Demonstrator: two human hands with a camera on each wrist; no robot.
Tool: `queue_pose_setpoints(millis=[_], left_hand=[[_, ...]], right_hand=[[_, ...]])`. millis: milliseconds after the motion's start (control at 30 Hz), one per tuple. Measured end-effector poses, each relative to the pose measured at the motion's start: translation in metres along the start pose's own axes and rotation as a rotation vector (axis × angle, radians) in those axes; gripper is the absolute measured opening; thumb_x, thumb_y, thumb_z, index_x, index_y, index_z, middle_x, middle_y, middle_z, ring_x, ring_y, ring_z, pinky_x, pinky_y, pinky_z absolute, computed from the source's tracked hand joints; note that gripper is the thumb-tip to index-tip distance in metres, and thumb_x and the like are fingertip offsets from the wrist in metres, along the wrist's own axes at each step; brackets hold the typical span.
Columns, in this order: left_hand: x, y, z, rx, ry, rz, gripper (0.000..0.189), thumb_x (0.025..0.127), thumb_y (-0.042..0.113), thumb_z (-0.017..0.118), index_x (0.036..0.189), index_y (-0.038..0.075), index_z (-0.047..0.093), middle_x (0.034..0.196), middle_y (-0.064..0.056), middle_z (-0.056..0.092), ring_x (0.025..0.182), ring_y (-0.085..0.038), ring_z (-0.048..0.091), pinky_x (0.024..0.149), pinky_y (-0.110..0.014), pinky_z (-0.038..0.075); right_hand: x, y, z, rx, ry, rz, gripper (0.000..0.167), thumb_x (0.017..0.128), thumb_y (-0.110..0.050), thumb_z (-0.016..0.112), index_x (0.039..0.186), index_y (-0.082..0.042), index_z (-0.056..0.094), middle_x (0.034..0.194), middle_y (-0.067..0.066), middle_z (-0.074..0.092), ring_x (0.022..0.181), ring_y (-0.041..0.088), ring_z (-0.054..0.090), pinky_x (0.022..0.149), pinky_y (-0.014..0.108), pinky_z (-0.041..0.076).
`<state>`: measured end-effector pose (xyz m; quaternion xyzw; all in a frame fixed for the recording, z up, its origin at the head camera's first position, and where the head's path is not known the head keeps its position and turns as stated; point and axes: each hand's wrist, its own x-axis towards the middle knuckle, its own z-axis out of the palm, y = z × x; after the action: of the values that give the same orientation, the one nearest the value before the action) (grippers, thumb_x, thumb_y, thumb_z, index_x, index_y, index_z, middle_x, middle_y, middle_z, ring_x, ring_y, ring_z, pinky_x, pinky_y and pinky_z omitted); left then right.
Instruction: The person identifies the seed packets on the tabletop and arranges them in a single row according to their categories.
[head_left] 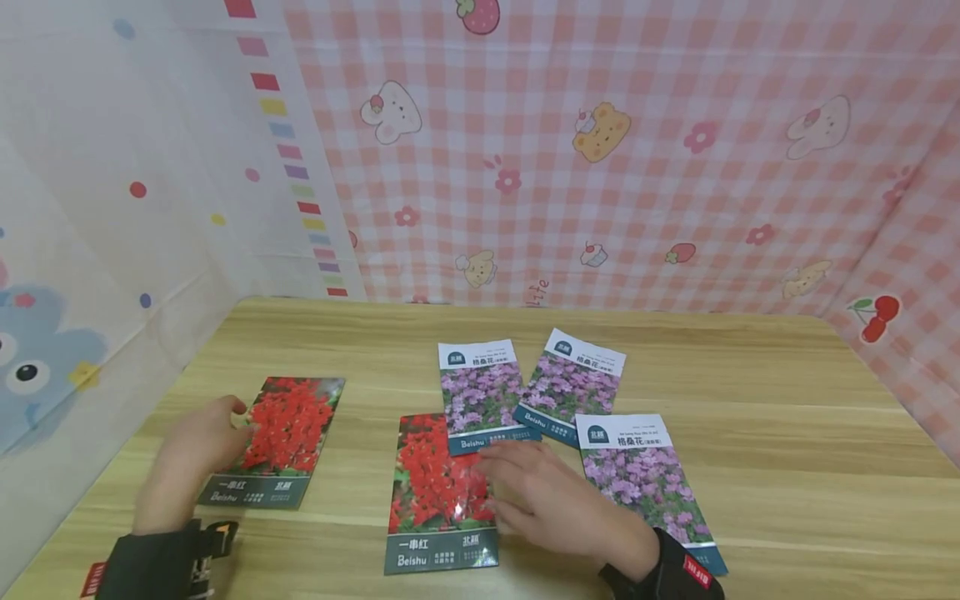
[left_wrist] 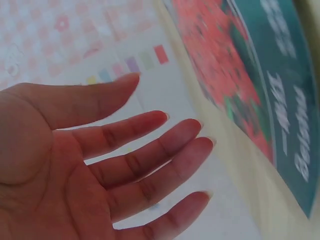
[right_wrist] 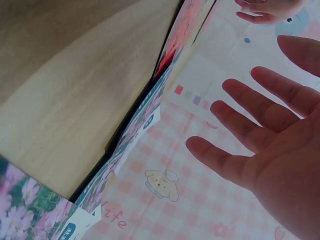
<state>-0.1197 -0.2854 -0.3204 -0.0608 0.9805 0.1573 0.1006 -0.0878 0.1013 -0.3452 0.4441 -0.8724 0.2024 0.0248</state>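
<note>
My left hand [head_left: 197, 446] is over the left edge of a red-flower seed packet [head_left: 294, 429] at the left of the table. In the left wrist view its fingers [left_wrist: 170, 145] are spread and loosely extended, holding nothing. The right hand [head_left: 551, 500] hovers at the right side of a second red-flower packet [head_left: 435, 500]; whether it touches it I cannot tell. Relaxed, spread fingers [right_wrist: 260, 105] show in the right wrist view, with nothing in their grasp. A purple-flower seed packet [head_left: 480, 387] overlaps the top of that second red packet.
Two more purple-flower packets lie to the right, one tilted [head_left: 576, 387] at the back and one [head_left: 648, 483] nearer the front, beyond my right hand. Behind the wooden table [head_left: 795, 417] hangs a pink checked cloth [head_left: 637, 200]; a white patterned cloth [head_left: 172, 250] borders the left.
</note>
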Motion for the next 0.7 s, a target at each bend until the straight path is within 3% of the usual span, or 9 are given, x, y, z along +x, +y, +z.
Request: queue_pose_setpoints(millis=[100,200,333,467,567,700], left_hand=[[-0.002,0.011,0.003,0.011,0.024,0.084,0.045,0.09,0.018,0.055,0.115,-0.018,0.044,0.1,-0.031,0.057,0.083,-0.042,0.057,0.069,-0.05,0.046],[-0.004,0.025,0.007,-0.005,0.024,0.128,0.048,0.09,0.021,0.056,0.119,-0.016,0.045,0.101,-0.03,0.058,0.083,-0.041,0.057,0.07,-0.051,0.046],[-0.009,0.044,0.012,-0.118,-0.015,0.203,0.051,0.09,0.026,0.057,0.124,-0.01,0.045,0.09,-0.013,0.062,0.069,-0.021,0.057,0.06,-0.039,0.047],[-0.013,0.06,0.017,-0.261,-0.058,0.293,0.049,0.089,0.027,0.059,0.125,-0.004,0.048,0.094,-0.008,0.062,0.077,-0.019,0.058,0.06,-0.034,0.047],[-0.015,0.071,0.023,-0.407,-0.134,0.323,0.044,0.089,0.024,0.06,0.124,-0.002,0.049,0.097,-0.009,0.061,0.082,-0.022,0.059,0.063,-0.034,0.05],[-0.013,0.082,0.035,-0.551,-0.25,0.315,0.044,0.09,0.02,0.059,0.126,-0.002,0.046,0.098,-0.01,0.059,0.083,-0.023,0.059,0.063,-0.035,0.052]], right_hand=[[0.0,0.002,-0.001,0.003,0.004,0.012,0.037,0.087,-0.021,0.061,0.121,-0.004,0.057,0.126,0.011,0.053,0.119,0.027,0.045,0.098,0.048,0.036],[0.0,0.003,-0.001,0.015,-0.008,0.034,0.038,0.088,-0.023,0.06,0.122,-0.005,0.056,0.127,0.011,0.052,0.12,0.026,0.044,0.098,0.049,0.036],[0.0,0.003,-0.002,0.026,-0.023,0.053,0.038,0.088,-0.023,0.06,0.122,-0.006,0.056,0.128,0.011,0.052,0.121,0.026,0.044,0.098,0.052,0.034],[-0.001,0.004,-0.002,0.016,-0.033,0.047,0.037,0.088,-0.022,0.06,0.121,-0.006,0.057,0.127,0.011,0.052,0.119,0.027,0.045,0.096,0.056,0.034],[-0.002,0.004,-0.002,0.006,-0.055,0.038,0.036,0.088,-0.021,0.06,0.12,-0.005,0.057,0.125,0.01,0.053,0.117,0.025,0.047,0.095,0.053,0.036],[-0.002,0.003,-0.002,-0.002,-0.092,0.022,0.034,0.087,-0.018,0.061,0.119,-0.005,0.059,0.123,0.009,0.055,0.116,0.023,0.048,0.096,0.046,0.038]])
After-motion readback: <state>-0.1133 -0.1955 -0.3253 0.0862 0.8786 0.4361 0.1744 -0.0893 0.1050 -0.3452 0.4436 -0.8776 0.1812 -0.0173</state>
